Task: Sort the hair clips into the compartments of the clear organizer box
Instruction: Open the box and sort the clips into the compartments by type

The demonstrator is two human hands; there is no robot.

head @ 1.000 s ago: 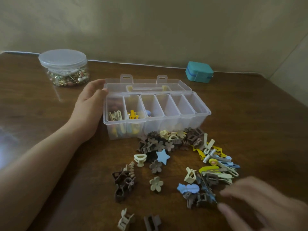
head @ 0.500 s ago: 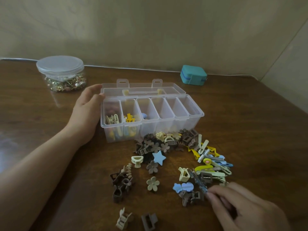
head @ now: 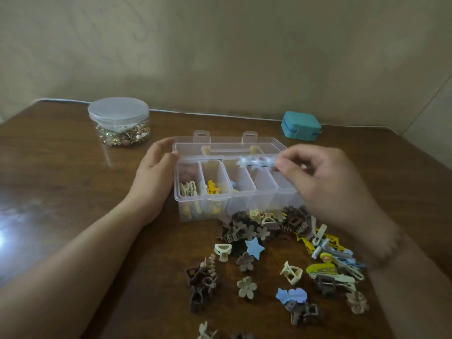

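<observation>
The clear organizer box (head: 234,182) sits open on the brown worktop (head: 61,192), its lid folded back toward the wall. The left hand (head: 154,182) rests flat against the box's left end, fingers spread loosely along the wall and gripping nothing. The right hand (head: 325,182) hovers above the right-hand compartments, its fingertips (head: 283,165) pinched on a pale blue hair clip (head: 256,162) that is blurred and sticks out leftward over the middle compartments, clear of the box. The leftmost compartment holds cream clips (head: 188,189), the next one yellow clips (head: 212,188), and a bit of blue shows at the edge of the third; the compartments further right look bare where they can be seen. In front of the box lies the loose pile of hair clips (head: 264,226): brown claws and flowers, a blue star clip (head: 254,248), a cream flower clip (head: 246,287), and long yellow, white and blue clips near the right forearm. A lidded jar of small trinkets (head: 119,123) stands far left, and a teal case (head: 300,128) stands far right by the wall.
</observation>
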